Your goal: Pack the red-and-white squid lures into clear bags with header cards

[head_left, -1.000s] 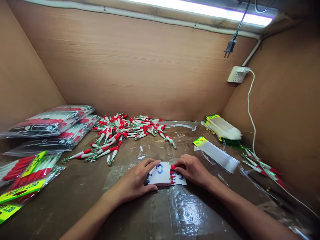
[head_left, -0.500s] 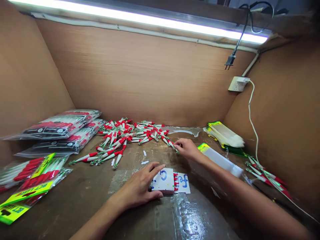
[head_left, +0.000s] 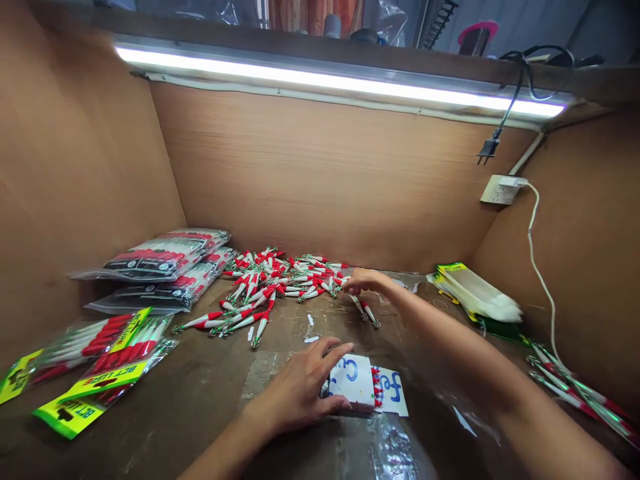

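Observation:
With my left hand (head_left: 313, 380) I grip the left end of a white box (head_left: 351, 378) marked in blue, thumb in front and fingers behind. Red tips of fishing lures stick out of its right side, over a white card (head_left: 393, 392) with blue writing. My right hand (head_left: 365, 281) is at the right edge of a pile of red-and-white fishing lures (head_left: 265, 277), its fingers curled down. Two lures (head_left: 369, 313) show below that hand, their upper ends hidden. Whether the fingertips hold anything is hidden too.
Bagged lures (head_left: 150, 260) are stacked at the left, with yellow-labelled lure packs (head_left: 105, 373) in front. Clear packaging sleeves (head_left: 475, 293) lie at the back right, more lures (head_left: 575, 390) at the right edge. A plug (head_left: 489, 148) hangs from above; a white cord (head_left: 537, 260) runs down the right wall.
The camera view has shifted, so everything sits lower and farther right. My right hand has moved left and away, over the pile's edge. My left hand stays on the box.

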`<state>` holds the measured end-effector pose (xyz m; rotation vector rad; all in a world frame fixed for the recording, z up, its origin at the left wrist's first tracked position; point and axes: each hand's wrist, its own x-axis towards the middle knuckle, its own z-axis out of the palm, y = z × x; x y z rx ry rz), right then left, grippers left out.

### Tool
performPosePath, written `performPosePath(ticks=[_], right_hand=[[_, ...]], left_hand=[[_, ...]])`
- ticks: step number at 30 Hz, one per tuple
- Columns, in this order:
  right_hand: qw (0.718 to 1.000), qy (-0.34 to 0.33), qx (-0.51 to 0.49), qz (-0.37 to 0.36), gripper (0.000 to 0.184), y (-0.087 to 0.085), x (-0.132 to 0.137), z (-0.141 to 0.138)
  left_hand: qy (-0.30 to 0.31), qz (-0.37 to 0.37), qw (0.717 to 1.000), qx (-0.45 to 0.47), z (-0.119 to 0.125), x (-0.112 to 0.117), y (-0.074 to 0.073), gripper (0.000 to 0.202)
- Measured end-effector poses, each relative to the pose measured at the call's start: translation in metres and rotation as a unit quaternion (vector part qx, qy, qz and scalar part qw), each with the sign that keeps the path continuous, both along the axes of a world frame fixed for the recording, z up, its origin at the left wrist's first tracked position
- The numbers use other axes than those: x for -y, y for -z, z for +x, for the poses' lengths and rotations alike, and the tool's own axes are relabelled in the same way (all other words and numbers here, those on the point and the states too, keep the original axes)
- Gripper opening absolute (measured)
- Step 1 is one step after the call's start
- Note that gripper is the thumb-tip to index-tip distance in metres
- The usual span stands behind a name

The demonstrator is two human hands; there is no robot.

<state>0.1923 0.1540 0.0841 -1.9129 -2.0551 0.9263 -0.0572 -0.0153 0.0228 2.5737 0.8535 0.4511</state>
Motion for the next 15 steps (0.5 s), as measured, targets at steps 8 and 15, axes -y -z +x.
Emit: performPosePath(ticks=[8, 15], right_hand=[[0.949, -0.004, -0.315, 0.026, 0.041, 0.002, 0.070, 0.057], [0.878, 0.024, -0.474, 0.060, 0.062, 0.036, 0.154, 0.087]], left_hand=[[0.011, 0.007, 1.000, 0.005, 0.001, -0.002, 0.002, 0.088], [0.015, -0.001, 1.000, 0.002, 0.003, -0.003, 0.004, 0.086]])
